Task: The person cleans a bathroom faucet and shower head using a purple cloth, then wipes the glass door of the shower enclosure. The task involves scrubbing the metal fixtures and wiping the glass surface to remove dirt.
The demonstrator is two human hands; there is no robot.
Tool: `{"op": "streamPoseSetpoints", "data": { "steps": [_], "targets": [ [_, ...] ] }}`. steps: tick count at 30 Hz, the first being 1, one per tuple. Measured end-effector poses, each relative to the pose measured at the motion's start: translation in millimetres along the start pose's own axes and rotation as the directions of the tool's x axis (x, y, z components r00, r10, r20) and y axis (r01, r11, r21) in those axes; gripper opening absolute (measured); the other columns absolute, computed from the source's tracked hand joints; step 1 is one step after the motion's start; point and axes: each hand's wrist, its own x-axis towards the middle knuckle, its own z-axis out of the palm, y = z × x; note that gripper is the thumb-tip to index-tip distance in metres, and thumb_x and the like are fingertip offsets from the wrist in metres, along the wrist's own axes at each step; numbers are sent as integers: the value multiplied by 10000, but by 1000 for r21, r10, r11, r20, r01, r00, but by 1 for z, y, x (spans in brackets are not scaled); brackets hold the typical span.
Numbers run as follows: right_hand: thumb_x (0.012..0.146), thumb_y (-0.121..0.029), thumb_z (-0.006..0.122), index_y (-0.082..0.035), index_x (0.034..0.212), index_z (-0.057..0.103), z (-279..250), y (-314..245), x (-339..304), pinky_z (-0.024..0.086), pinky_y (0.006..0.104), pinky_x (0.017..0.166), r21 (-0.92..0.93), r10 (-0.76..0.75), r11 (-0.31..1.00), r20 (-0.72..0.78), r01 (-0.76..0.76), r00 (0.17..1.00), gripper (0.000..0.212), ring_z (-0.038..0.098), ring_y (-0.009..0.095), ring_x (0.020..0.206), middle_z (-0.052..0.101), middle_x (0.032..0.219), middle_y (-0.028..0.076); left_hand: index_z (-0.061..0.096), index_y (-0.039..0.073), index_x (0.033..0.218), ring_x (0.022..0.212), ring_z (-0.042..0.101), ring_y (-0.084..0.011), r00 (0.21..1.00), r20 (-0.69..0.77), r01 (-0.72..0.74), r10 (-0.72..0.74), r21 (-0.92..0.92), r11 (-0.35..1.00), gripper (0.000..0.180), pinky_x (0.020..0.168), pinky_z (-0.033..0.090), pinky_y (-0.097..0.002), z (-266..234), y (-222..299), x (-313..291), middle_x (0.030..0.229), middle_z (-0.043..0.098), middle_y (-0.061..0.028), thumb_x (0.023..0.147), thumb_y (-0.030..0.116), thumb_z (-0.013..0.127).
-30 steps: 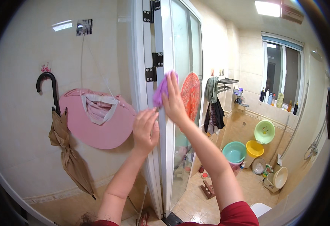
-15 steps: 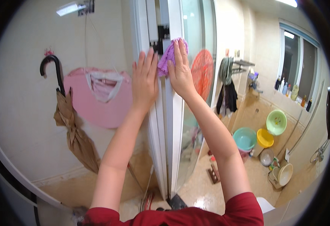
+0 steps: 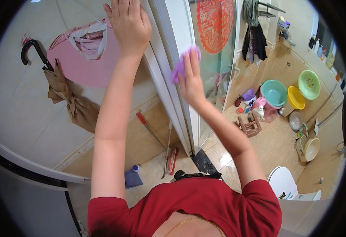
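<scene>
My right hand (image 3: 192, 83) presses a crumpled purple cloth (image 3: 178, 73) against the white door frame (image 3: 173, 29), its fingers stretched over the cloth. The cloth and fingertips are slightly blurred. Higher up and to the left, my left hand (image 3: 130, 31) lies with straight fingers at the left side of the frame and holds nothing visible. Its fingertips reach the picture's upper edge. Just right of the cloth is a glass door panel (image 3: 216, 65) bearing a red paper cut-out (image 3: 215, 24).
A pink bag (image 3: 80, 59) and a brown umbrella (image 3: 68, 89) hang on the left wall. A red-handled tool (image 3: 146, 124) and a blue dustpan (image 3: 133, 179) are below. Beyond the glass are basins (image 3: 274, 93), a brown stool (image 3: 250, 125) and a toilet (image 3: 283, 181).
The view has tilted down, showing more floor. My right hand has slid the purple cloth lower along the door frame. My left hand still rests high by the frame.
</scene>
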Motion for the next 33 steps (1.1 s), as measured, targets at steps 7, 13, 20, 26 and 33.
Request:
{"op": "streamPoseSetpoints", "data": {
  "steps": [7,13,20,26,33],
  "targets": [
    [839,37,527,11,1418,326,7,-9,53,248,494,1115,-71,-129,990,-145,120,981,613,243,443,1375,262,1472,276,421,39,1393,1416,210,-346,1000,20,14,-14,-30,999,525,1129,69,-540,6,3,-65,1502,322,-122,869,69,454],
    [833,94,513,38,1409,321,11,25,-104,235,484,1128,-138,30,990,43,-24,999,610,240,444,1379,263,1466,290,320,37,1449,1434,174,-324,995,56,91,-87,-85,992,609,1127,19,-556,8,11,-71,1526,277,-120,860,87,467],
    [910,29,460,30,1432,297,-12,2,14,179,451,1143,-90,-152,984,48,156,987,547,176,413,1413,195,1509,273,358,33,1423,1390,272,-349,945,131,325,-299,-301,896,524,1118,173,-528,-19,34,-105,1492,320,-158,905,60,434],
    [852,49,506,-46,1411,395,-9,-65,150,252,430,1122,103,-336,938,42,330,941,578,280,385,1379,289,1495,198,509,-24,1250,1207,469,-327,888,-15,423,-459,-360,831,369,1021,352,-415,-54,43,-162,1304,505,-182,898,-12,398],
    [862,63,463,-26,1377,440,25,-50,30,270,434,1121,-157,-201,961,177,229,963,523,281,389,1378,280,1498,208,572,-2,1169,1088,538,-325,887,-62,416,-458,-324,850,336,953,390,-423,-75,19,-170,1232,569,-143,860,-26,441]
  ]
}}
